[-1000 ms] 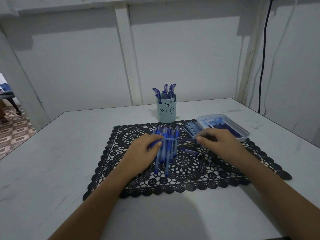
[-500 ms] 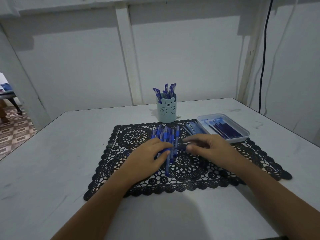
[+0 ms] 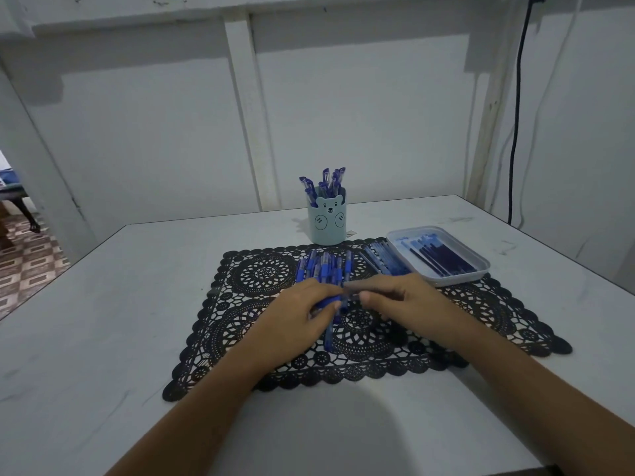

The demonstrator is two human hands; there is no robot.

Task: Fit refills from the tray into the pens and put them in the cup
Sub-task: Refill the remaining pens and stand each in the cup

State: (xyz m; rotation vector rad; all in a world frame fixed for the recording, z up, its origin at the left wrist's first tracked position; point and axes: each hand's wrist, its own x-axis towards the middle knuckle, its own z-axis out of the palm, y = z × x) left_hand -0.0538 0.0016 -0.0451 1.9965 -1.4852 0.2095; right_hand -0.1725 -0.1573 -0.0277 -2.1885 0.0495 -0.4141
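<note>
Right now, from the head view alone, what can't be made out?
Head view:
- Pen in the left hand: mostly covered by fingers, so refill seating is unseen.
- Right hand: the thin refill it pinches is motion-blurred.
- Tray: refills too dark and small to count.
- Cup: its wall hides the lower ends of its pens.

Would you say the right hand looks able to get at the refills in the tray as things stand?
Probably yes: the tray sits open just beyond the right hand, nothing stands between them, and the refills lie exposed. That hand is pinching a thin piece, though, so it is not free.
</note>
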